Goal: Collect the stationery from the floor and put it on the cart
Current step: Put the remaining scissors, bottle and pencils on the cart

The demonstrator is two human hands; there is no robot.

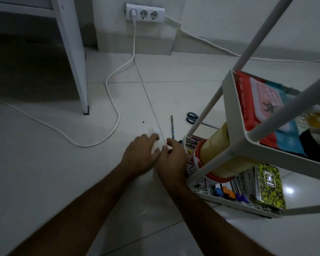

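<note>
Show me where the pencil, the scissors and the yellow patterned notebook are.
pencil [172, 126], head view, middle of its shaft, lying on the floor.
scissors [192, 117], head view, on the dark handles, on the floor.
yellow patterned notebook [269, 185], head view, centre of its cover, on the cart's lower shelf.

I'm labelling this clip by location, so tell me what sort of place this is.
Probably a room in a home or small office. It has a tiled floor, a wall socket strip with a white cable trailing across the floor, and a white cart holding notebooks and pens.
</note>
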